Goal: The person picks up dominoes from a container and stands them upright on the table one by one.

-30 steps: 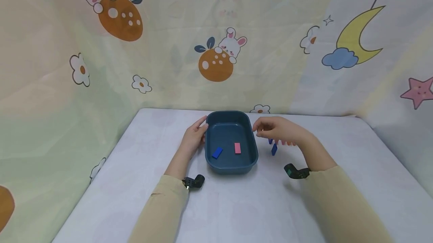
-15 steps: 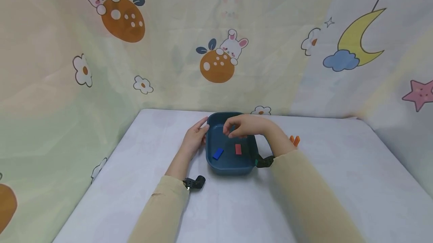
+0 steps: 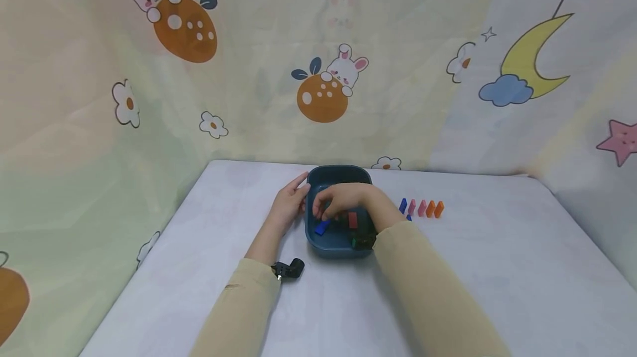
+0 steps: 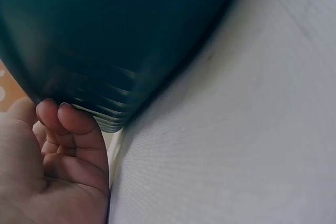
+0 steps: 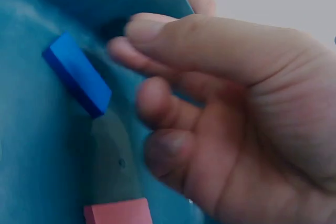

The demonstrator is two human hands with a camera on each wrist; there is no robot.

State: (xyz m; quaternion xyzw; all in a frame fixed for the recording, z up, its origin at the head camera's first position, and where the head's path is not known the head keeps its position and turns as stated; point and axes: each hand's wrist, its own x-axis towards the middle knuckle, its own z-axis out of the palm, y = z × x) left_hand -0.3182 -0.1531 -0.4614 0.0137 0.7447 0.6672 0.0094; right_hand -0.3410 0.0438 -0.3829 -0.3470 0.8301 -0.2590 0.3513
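Observation:
A dark blue-green plastic box (image 3: 338, 251) stands on the table. My left hand (image 3: 287, 203) holds its left side by the rim; in the left wrist view, bent fingers (image 4: 79, 121) touch the outer wall. My right hand (image 3: 345, 198) is inside the box's outline, fingers loosely curled, with nothing visible between them. Just beyond its fingertips in the right wrist view lies a blue block (image 5: 79, 74), apart from the hand. A pink block (image 5: 119, 212) also lies on the box floor, below the hand in that view.
Right of the box, a short row of small upright blocks stands on the white table: a blue block (image 3: 403, 205), pink blocks (image 3: 422, 208) and orange blocks (image 3: 439, 209). Another blue block (image 3: 409, 217), partly hidden by the right arm, is nearer. A printed cloth (image 3: 249, 69) hangs behind.
My right hand has moved left from beside the row of blocks, over the box's rim and down toward the blue block inside. My left hand stays at the box's left side.

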